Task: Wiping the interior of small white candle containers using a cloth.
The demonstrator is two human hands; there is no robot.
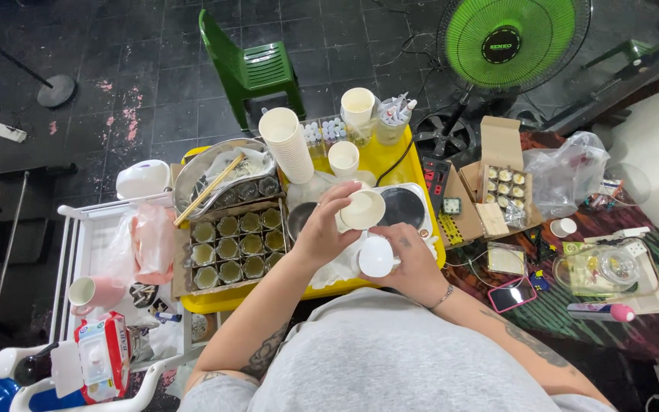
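Left hand (322, 229): clamped on a cream paper cup (362, 209), tilted, above the yellow tabletop (413, 164).
Right hand (413, 263): closed around a small white cup (376, 257), perhaps ceramic.
Cardboard box of glass jars (236, 246): at 9 o'clock of the hands.

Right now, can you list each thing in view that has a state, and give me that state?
left hand: grip on small cream cup, tilted
right hand: grip on white cup
paper cup stack: upright, leaning
box of glass jars: open, jars upright
small cardboard box: flaps open
green fan: spinning or not, cannot tell
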